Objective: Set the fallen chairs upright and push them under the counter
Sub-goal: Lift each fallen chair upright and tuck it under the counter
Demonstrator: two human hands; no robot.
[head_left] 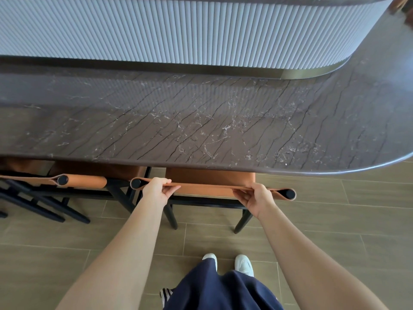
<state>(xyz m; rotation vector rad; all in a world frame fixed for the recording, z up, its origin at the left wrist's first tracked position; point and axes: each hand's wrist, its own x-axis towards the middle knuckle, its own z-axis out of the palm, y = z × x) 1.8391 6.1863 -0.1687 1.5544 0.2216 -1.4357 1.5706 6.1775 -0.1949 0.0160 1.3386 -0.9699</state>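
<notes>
An orange leather chair [210, 176] with black legs stands upright in front of me, its seat partly under the dark marble counter [201, 121]. My left hand [157, 189] grips the left part of its backrest top edge. Near the right end of the same edge, my right hand [254, 196] grips it too. A second orange chair [87, 181] stands upright to the left, also partly under the counter. At the far left edge part of a third orange chair [20, 178] shows.
A ribbed white panel [178, 30] rises behind the counter top. The counter curves away at the right end. The wood-look tiled floor [335, 211] lies open to the right of the chair. My feet [228, 264] stand just behind the chair.
</notes>
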